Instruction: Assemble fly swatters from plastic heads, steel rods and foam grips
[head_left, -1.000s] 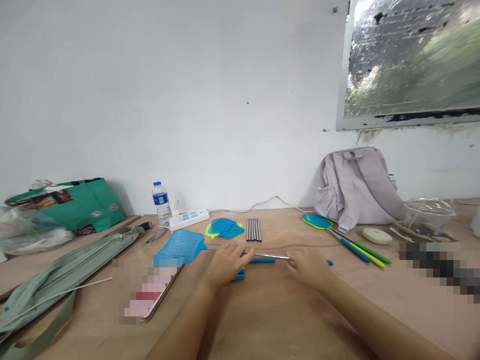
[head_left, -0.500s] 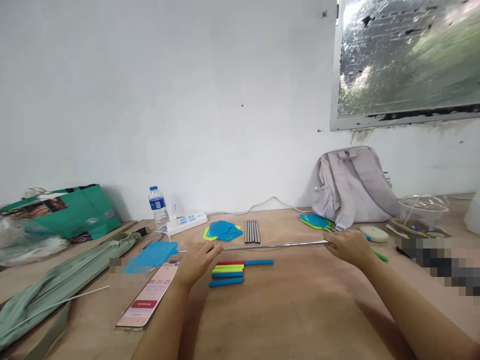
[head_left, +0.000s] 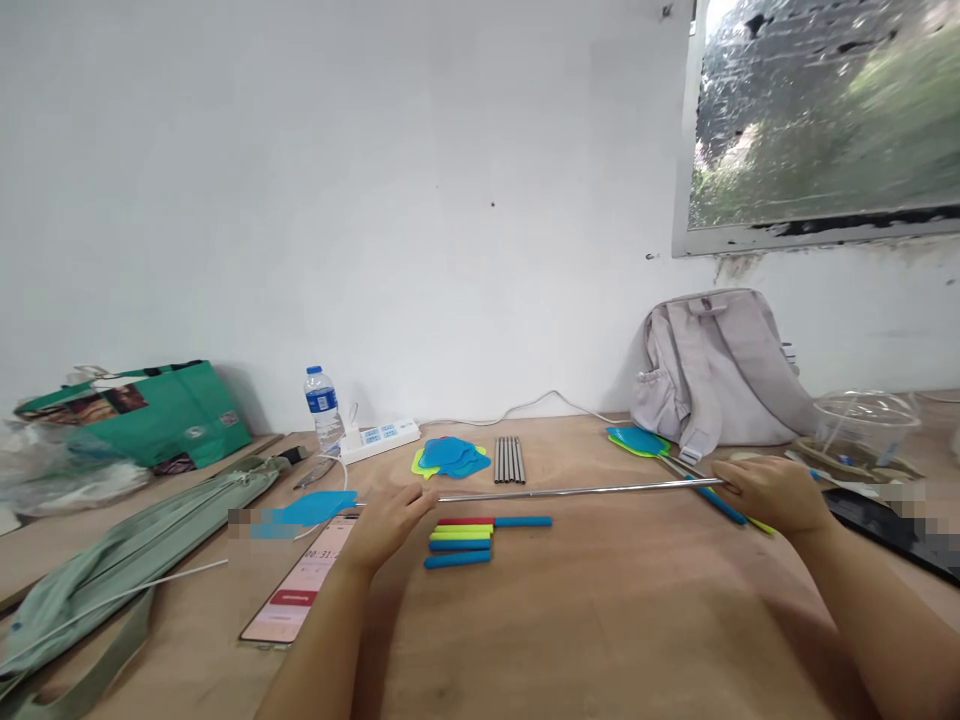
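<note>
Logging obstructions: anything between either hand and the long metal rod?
Nothing visible. The left hand holds the long metal rod near the blue swatter head; the right hand closes round the other end. In view, the coloured handles show below the rod, the short metal tubes above.

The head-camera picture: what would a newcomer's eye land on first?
Probably the fly swatter's long, shiny metal rod, stretched across the middle between the left hand and right hand, with its blue head out beyond the left hand. Next come the red, yellow and blue handles on the table just nearer than the rod, then the pale grey backpack against the wall at right.
</note>
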